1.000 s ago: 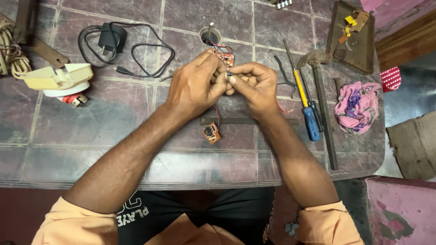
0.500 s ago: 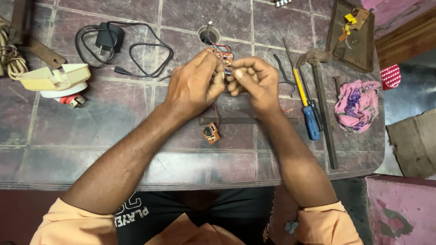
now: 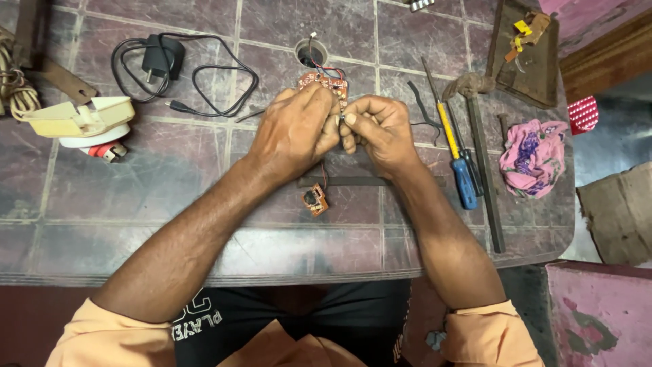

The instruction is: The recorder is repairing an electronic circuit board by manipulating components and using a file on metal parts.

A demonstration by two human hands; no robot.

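Observation:
My left hand [image 3: 295, 132] and my right hand [image 3: 377, 129] meet over the middle of a tiled table [image 3: 170, 224]. Both pinch an orange circuit board [image 3: 324, 83] that sticks out above the fingers, with red and black wires running off it. A thin wire hangs down from the hands to a smaller orange circuit board [image 3: 314, 200] lying on the table below them. The pinch point between the fingertips is small and mostly hidden.
A black charger with cable [image 3: 170, 64] lies at the back left, beside a cream and white plastic housing [image 3: 81, 121]. Right of the hands are a yellow-and-blue screwdriver [image 3: 456, 156], pliers [image 3: 421, 109], a hammer [image 3: 479, 136] and a pink cloth [image 3: 532, 158]. A round hole [image 3: 311, 53] sits behind the board.
Both hands stay together on the board, and have shifted very slightly. The small board below stays in place.

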